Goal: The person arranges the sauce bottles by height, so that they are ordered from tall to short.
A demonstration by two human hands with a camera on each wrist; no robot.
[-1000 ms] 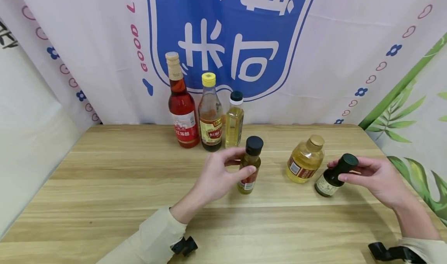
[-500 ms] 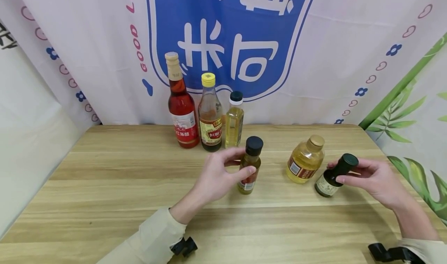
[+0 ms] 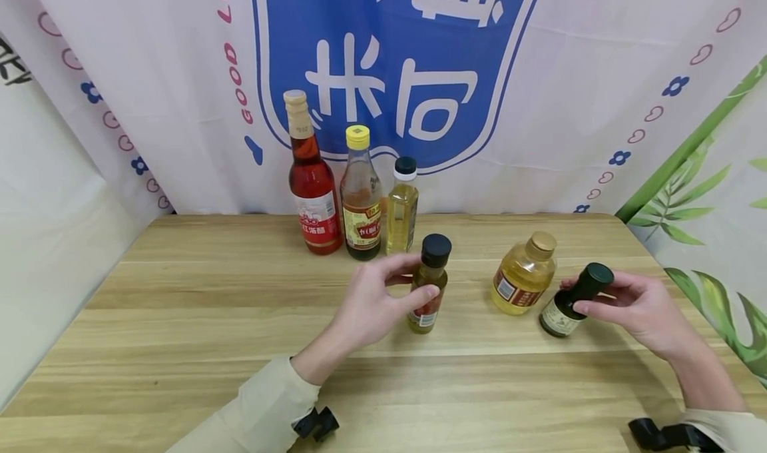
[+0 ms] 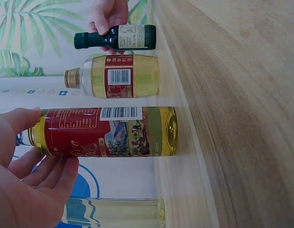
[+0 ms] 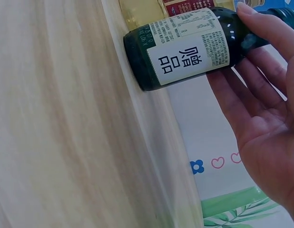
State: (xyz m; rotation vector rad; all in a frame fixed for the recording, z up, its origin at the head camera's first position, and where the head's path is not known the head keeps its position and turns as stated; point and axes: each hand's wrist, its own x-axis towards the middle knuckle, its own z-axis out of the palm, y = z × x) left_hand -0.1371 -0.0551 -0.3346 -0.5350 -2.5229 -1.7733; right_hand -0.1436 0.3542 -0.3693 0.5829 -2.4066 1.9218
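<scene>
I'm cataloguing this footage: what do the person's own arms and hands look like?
The left hand and right hand are bare, no rings showing. The left sleeve and right sleeve are pale beige, each with a black device near the wrist.

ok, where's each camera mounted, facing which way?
Head: head-worn, facing forward-down over pale wooden table; left hand, right hand, beige sleeves.
Left: wrist-worn, facing slim, red-labelled bottle of yellow liquid; both hands.
Right: wrist-worn, facing cream-labelled dark-green bottle; right hand only.
Wrist views share the dark-green bottle.
</scene>
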